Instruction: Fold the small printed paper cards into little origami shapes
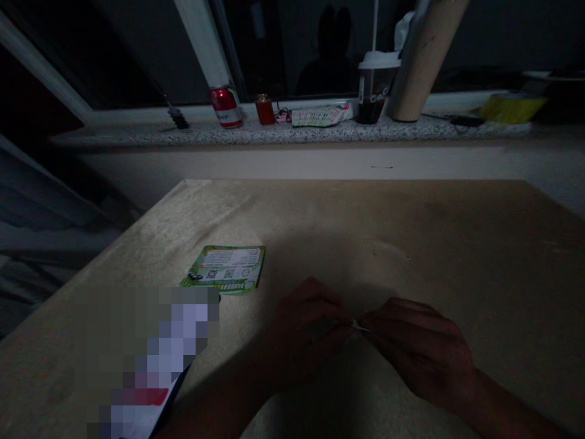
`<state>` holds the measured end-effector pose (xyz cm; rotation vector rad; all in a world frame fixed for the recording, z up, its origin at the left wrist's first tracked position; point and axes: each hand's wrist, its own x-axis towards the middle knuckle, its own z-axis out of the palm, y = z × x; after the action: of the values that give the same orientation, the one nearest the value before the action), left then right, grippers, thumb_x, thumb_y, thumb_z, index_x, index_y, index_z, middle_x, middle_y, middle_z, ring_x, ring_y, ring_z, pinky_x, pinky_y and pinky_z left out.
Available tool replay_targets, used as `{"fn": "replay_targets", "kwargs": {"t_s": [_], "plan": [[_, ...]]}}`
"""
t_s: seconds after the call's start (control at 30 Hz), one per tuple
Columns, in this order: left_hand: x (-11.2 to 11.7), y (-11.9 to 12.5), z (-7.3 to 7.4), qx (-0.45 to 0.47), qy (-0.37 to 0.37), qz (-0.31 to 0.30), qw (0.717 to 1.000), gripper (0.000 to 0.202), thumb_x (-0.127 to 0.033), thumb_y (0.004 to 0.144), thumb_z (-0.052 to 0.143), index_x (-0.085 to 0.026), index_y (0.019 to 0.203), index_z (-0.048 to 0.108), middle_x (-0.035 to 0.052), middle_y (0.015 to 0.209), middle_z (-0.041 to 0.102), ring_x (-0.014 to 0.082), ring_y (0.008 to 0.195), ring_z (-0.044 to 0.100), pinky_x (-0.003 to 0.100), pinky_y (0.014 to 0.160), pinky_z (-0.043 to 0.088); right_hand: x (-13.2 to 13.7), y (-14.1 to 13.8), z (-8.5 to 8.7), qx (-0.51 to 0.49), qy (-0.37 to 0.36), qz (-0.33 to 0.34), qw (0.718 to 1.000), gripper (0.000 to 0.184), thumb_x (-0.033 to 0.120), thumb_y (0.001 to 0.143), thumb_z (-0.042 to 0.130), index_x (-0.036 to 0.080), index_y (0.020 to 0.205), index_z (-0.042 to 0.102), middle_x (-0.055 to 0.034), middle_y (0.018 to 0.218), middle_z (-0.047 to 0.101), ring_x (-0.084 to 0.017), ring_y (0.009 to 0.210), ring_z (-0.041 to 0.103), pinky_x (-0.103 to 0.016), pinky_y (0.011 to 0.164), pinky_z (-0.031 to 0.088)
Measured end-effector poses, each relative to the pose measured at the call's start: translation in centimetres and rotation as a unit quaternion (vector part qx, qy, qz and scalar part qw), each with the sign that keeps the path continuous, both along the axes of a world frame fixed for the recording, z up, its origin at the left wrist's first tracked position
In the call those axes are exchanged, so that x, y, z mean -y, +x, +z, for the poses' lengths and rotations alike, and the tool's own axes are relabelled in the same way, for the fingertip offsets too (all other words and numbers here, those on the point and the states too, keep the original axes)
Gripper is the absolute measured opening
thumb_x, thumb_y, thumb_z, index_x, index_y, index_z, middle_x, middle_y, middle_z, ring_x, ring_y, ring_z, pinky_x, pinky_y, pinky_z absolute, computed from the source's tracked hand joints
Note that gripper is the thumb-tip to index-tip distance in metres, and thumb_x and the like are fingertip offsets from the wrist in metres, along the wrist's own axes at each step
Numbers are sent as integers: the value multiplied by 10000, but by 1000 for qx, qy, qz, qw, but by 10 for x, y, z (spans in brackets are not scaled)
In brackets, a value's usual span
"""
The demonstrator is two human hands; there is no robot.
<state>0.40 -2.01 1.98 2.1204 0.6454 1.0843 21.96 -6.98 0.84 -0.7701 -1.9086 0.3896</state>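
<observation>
Low over the table, both hands meet fingertip to fingertip. My left hand has its thumb and fingers pinched together at one end of a thin, whitish strip. From the other side, my right hand pinches the same strip. Only a short bit of it shows between the fingers, and it looks like paper, though the dim light hides its exact kind. To the left of my left hand lies a flat green printed packet with text and square codes on it.
A blurred-out, bright screen-like object lies front left. Along the stone windowsill stand a red can, a small red jar, a crumpled wrapper, a lidded cup with straw, a cardboard tube and something yellow.
</observation>
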Motion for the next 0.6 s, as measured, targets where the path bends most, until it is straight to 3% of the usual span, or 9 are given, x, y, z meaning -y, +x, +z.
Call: {"fn": "replay_targets", "kwargs": {"t_s": [0.17,0.43,0.6], "plan": [[-1,0,0,-2,-9,-4,1000,9,-170,875,717,-167,879,724,55,875,691,164,842,655,286,762,538,0,-1,2,-2,10,-2,1000,415,-15,849,675,170,1220,698,-81,873,774,-190,702,698,-335,575,588],[-4,-6,0,18,-62,-4,998,82,-164,835,758,-199,906,737,49,918,708,170,865,675,298,780,550,0,2,0,5,3,-28,1000,394,32,872,661,238,1205,704,-55,879,781,-189,689,710,-324,575,593],[-5,-9,0,19,-64,0,998,104,-161,837,765,-205,926,735,39,923,704,161,861,674,295,785,548,-1,2,1,6,16,-42,999,331,36,867,664,200,1149,721,-62,885,793,-192,716,738,-322,611,619]]}}
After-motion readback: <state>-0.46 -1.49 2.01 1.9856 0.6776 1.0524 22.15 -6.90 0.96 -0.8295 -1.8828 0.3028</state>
